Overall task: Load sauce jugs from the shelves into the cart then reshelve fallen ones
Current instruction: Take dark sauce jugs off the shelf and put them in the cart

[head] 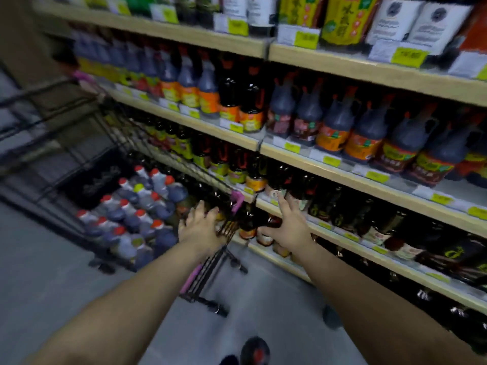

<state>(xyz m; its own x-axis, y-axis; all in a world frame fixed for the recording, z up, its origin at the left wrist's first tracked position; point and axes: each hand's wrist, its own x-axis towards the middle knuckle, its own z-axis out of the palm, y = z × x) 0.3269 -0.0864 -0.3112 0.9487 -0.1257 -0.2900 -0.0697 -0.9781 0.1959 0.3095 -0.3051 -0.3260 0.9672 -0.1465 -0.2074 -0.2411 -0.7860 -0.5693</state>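
Open hands reach toward low shelf (408, 264) beside cart (168, 156).
Cart holds packed sauce jugs (139, 206); your left hand (201, 227) splays over its near rim, right hand (288, 227) splays at the shelf's front edge, both gripping nothing, probably lining up the dark bottle (249, 219) between.

Two hands, the left hand (201, 227) and right hand (288, 225), one cart (237, 201), about thirteen jugs (126, 206) inside.

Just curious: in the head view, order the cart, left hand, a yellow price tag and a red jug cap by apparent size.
Cart
Left hand
Yellow price tag
Red jug cap
Nearness inflates the hand.
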